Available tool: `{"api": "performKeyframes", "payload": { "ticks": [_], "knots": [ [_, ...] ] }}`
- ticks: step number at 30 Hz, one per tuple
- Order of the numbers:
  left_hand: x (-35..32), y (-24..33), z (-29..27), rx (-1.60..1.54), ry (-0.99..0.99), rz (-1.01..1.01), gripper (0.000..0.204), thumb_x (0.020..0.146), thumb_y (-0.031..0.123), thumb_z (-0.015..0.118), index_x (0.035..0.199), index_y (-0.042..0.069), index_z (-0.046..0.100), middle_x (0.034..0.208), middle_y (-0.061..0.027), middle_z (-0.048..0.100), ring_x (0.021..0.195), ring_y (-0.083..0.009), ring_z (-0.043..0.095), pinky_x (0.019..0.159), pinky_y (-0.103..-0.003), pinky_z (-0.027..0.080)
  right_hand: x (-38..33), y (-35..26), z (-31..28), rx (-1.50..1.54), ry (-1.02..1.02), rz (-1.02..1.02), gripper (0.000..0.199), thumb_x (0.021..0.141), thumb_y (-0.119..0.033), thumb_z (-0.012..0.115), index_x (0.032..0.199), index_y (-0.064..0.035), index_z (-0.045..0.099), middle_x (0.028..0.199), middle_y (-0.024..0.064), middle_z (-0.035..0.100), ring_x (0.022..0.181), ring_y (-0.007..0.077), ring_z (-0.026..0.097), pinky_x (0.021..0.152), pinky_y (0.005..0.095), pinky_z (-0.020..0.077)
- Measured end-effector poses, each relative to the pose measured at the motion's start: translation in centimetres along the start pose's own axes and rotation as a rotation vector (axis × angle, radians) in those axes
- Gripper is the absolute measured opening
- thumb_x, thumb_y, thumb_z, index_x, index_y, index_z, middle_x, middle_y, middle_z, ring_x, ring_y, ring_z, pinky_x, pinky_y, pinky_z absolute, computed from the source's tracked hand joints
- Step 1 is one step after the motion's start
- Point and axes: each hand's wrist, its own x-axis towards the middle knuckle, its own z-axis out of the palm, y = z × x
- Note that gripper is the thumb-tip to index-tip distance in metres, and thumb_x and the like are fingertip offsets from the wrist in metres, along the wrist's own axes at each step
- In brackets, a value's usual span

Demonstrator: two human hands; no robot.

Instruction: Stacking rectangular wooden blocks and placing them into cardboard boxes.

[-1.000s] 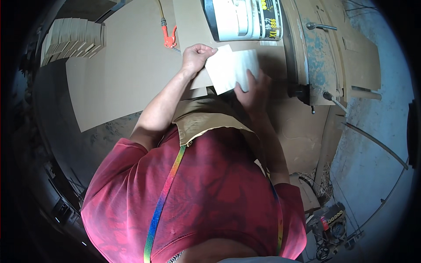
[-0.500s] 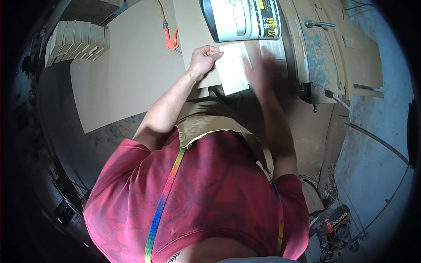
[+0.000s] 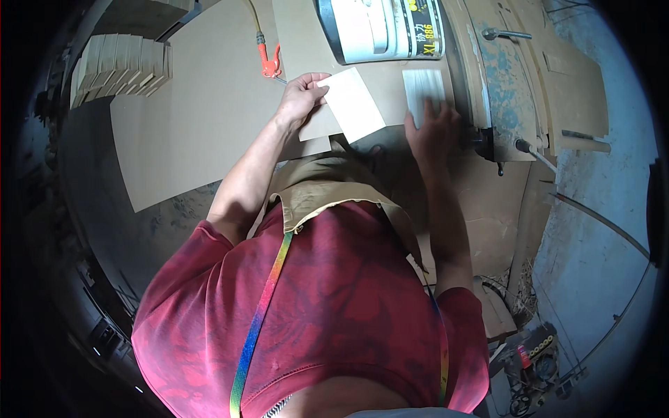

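Observation:
My left hand [image 3: 300, 99] pinches a pale rectangular wooden panel [image 3: 354, 106] by its upper left corner, thumb on top. The panel is tilted in the air above the near edge of the brown board [image 3: 209, 90] that covers the work surface. To the right, my right hand [image 3: 433, 129] is at the near end of a second pale panel [image 3: 421, 82] with visible grain. Its thumb and fingers are spread apart, with the fingertips over that panel; whether they press on it is hard to tell. A white jug-like container [image 3: 387, 31] with a dark side lies just beyond both panels.
A red air blow gun [image 3: 270, 64] on a hose lies left of the container. Several stacked wooden pieces [image 3: 122, 66] stand at the far left. On the right is a worn machine edge with a metal handle [image 3: 507, 34] and a second lever [image 3: 533, 153].
My left hand has moved left with its panel, which is now turned more aslant. My right hand has left that panel's side and shifted right and down to the second panel.

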Motion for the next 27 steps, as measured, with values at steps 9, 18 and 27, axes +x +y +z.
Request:
{"api": "performKeyframes", "payload": {
  "ticks": [9,18,27],
  "knots": [
    [2.0,-0.5,1.2,-0.014,-0.144,-0.002,0.030,0.103,-0.006,0.065,0.133,-0.013,0.065,0.100,-0.0129,0.076,0.080,-0.0138,0.072,0.078,-0.023,0.064,4.3,-2.0,3.2,0.036,0.100,-0.010,0.047,0.092,-0.024,0.079,0.136,-0.0102,0.068,0.133,0.0201,0.059,0.123,0.0392,0.057,0.104,0.0515,0.0518],
    [1.1,-0.9,1.2,0.009,-0.174,-0.015,0.031,0.103,-0.007,0.064,0.133,-0.014,0.064,0.100,-0.0154,0.076,0.078,-0.0145,0.072,0.077,-0.023,0.065,-0.2,0.8,0.6,-0.114,0.064,-0.035,0.050,0.092,-0.024,0.078,0.141,-0.0181,0.067,0.139,0.0189,0.055,0.125,0.0393,0.055,0.105,0.0529,0.0507],
    [0.3,-1.1,1.5,-0.023,-0.135,-0.039,0.024,0.103,-0.007,0.065,0.126,-0.015,0.063,0.098,-0.0149,0.073,0.077,-0.0168,0.074,0.075,-0.026,0.067,1.7,2.2,2.4,-0.072,0.150,-0.076,0.052,0.091,-0.018,0.079,0.140,-0.0166,0.065,0.136,0.0186,0.057,0.118,0.0373,0.057,0.098,0.0498,0.0547]
  ]
}}
